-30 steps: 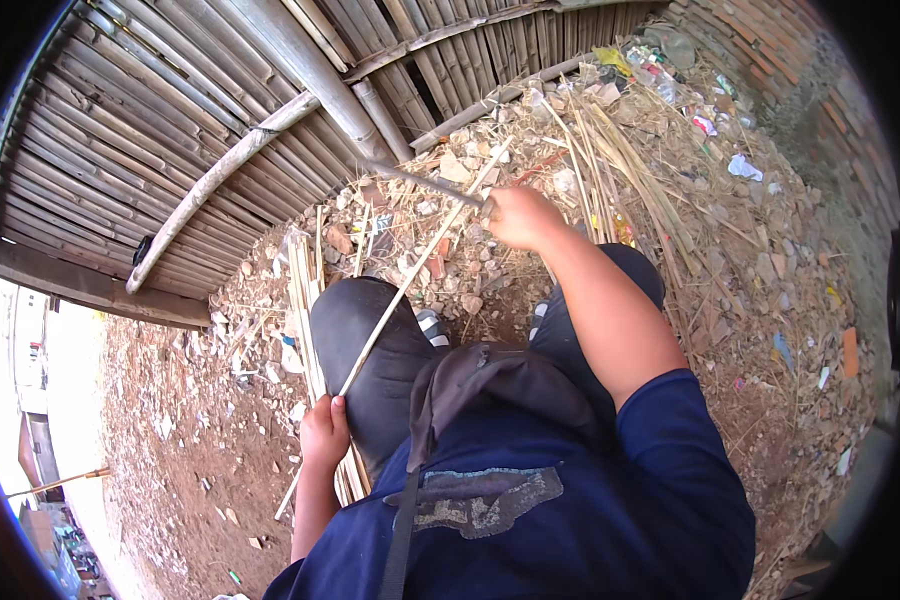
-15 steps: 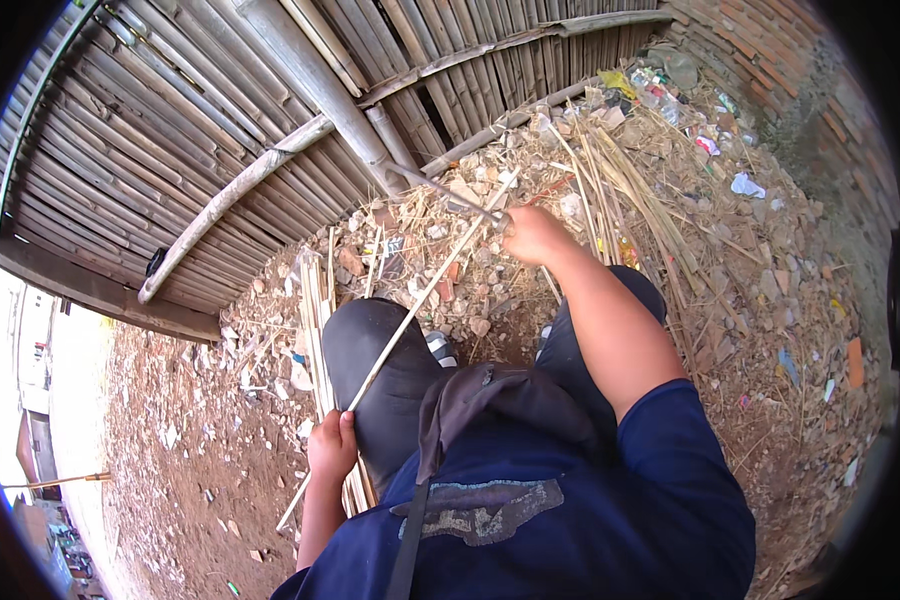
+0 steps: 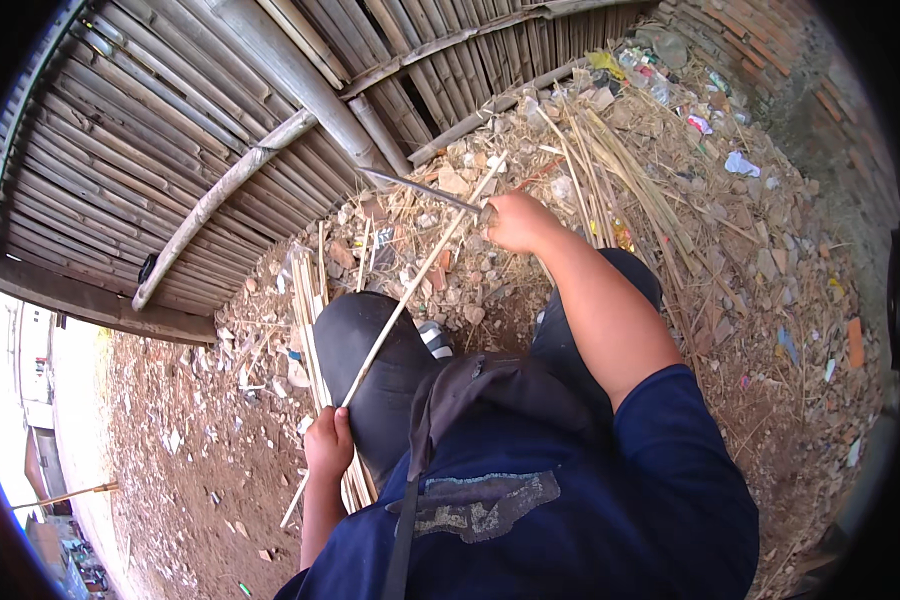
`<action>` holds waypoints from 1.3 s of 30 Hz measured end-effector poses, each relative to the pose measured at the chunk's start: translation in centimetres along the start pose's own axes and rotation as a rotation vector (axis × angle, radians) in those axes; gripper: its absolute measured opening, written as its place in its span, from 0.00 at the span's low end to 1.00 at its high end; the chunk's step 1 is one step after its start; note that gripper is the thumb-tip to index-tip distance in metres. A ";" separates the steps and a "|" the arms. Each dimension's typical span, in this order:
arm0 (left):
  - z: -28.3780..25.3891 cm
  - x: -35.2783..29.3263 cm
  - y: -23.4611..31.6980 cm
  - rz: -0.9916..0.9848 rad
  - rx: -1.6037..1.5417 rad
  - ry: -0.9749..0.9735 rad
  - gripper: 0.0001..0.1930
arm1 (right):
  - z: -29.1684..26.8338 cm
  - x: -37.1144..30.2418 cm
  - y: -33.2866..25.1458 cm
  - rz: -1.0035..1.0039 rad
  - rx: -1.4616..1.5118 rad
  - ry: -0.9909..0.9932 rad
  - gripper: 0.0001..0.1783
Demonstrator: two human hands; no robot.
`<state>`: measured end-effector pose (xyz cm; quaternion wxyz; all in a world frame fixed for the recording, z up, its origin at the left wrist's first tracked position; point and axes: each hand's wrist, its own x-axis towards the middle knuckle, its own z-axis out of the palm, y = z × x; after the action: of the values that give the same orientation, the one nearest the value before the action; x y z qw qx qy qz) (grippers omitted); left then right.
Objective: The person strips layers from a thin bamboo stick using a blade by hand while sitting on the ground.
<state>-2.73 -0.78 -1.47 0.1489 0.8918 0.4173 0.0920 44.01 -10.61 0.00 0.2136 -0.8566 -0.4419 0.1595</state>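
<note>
**Holding position: blade stays across pale strip beyond the left knee**

On the near side of that knee, a dark cloth bag rests at the waist, the one container that can be made out; its contents are hidden. Just left of the knee and nearer than it, the left hand has its fingers closed on the strip, which slants over the knee and ends well beyond it. A bundle of similar strips lies along the knee's left side. Beyond the knee and to its right, the right hand wraps its fingers round the blade's handle end. Little has changed from half a second ago apart from a slight shift of view: both grips are kept and the blade crosses the strip near its far end, suggesting the same stretch is being worked. Whether the edge bites in cannot be told. Farther off, right of the knee, more strips lie on stony ground. Beyond the knee stands a bamboo wall; to its far right, past a yellow plastic scrap, a brick wall.
</note>
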 end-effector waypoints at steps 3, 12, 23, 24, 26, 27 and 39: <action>0.0 0.1 -0.4 0.016 0.017 0.024 0.21 | -1.4 -1.1 -2.1 0.025 -0.013 -0.188 0.19; 1.2 0.2 -1.0 0.014 -0.079 0.016 0.20 | 1.2 0.0 -0.1 -0.055 0.092 -0.211 0.20; 0.9 0.2 -1.0 0.026 -0.042 0.036 0.19 | -0.6 -3.3 -4.6 -0.172 -0.010 -0.190 0.11; 1.1 -0.1 -1.1 0.014 -0.054 0.032 0.20 | -0.8 -3.1 -4.6 -0.158 0.008 -0.245 0.11; 1.1 0.0 -0.7 0.010 -0.081 0.038 0.20 | 0.2 -0.9 -2.0 -0.086 0.119 -0.295 0.14; 1.1 0.2 -0.6 -0.001 -0.075 0.036 0.20 | 0.9 0.4 0.1 -0.017 0.130 -0.194 0.15; 0.2 -0.8 -4.1 -0.128 -0.011 0.182 0.20 | -3.7 -1.2 1.1 0.225 0.357 0.410 0.14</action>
<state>-6.11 1.05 -3.09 0.1209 0.8505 0.4845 0.1653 45.82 -12.96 2.74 0.4266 -0.8634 -0.2569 0.0809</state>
